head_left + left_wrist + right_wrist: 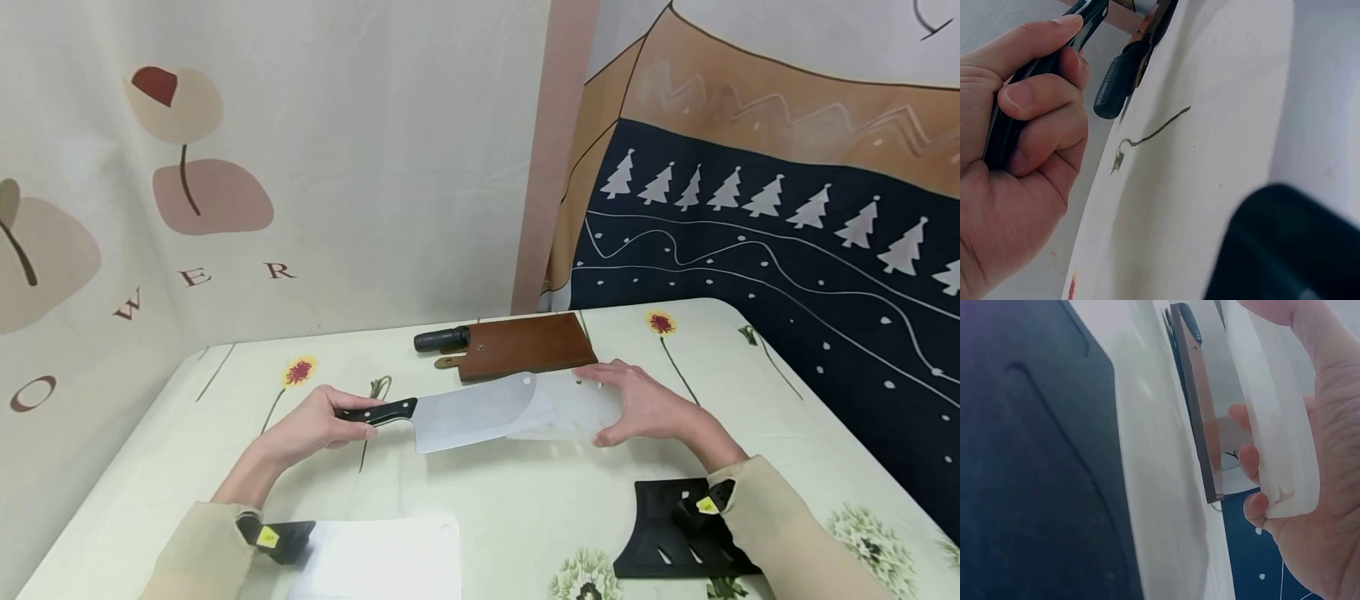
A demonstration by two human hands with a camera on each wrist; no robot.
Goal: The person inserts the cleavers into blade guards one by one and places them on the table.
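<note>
My left hand (318,425) grips the black handle (382,412) of a cleaver, whose broad blade (461,417) points right above the table. In the left wrist view the fingers curl round the dark handle (999,137). My right hand (648,407) holds a translucent white blade cover (577,410) by its far end. The blade's holed end overlaps the cover; how much of it lies inside I cannot tell. The right wrist view shows the cover (1285,456) edge-on, between the thumb and the curled fingers.
Behind the cleaver lies a brown sheath (532,346) with a black handle (442,340) sticking out. A white board (382,558) is at the front left. A black slotted piece (652,533) lies near the right forearm. Printed cloths (375,167) hang behind the table.
</note>
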